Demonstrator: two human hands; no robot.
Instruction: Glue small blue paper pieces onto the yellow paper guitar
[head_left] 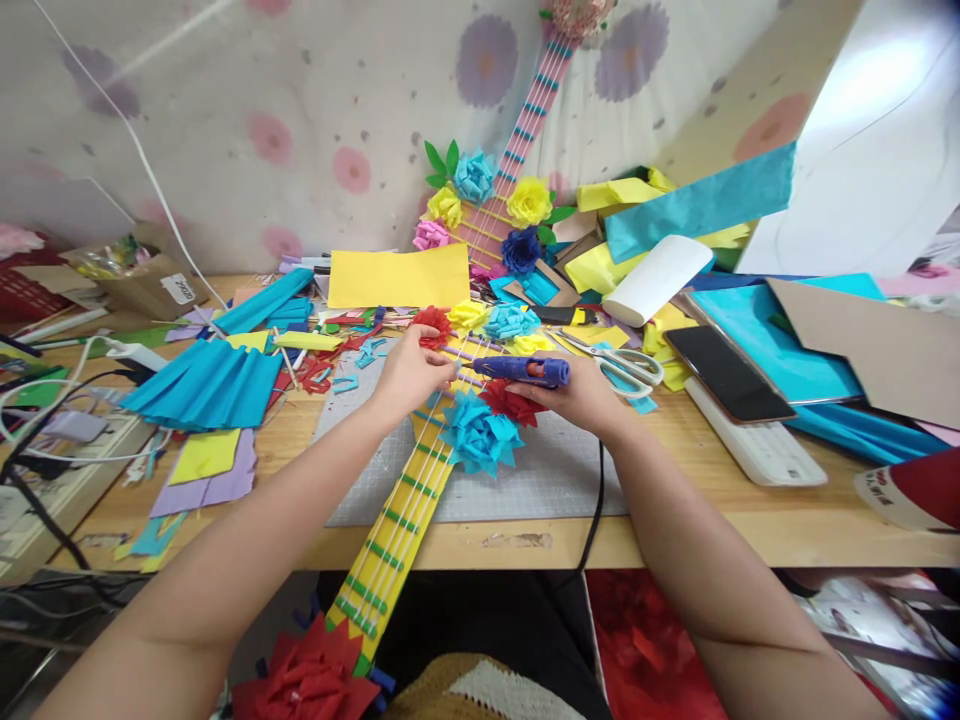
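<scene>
My right hand (576,392) is wrapped around a blue hot glue gun (521,370), its nozzle pointing left. At the nozzle tip, the fingers of my left hand (416,368) are pinched together; whatever they hold is too small to make out. Beneath both hands lies a yellow paper guitar (401,515) with white strings and green frets, its neck reaching over the table's front edge. A blue paper flower (481,432), red flowers (512,402) and yellow flowers (469,317) surround the strings. A large red flower (304,675) covers the near end of the neck.
A grey cutting mat (555,485) lies under the guitar. Scissors (619,367), a phone (727,372) and a white keyboard (757,440) are to the right. Pleated blue paper (206,385) is at left. Behind stands a pink paper guitar (536,110). The glue gun's cord (598,500) hangs over the edge.
</scene>
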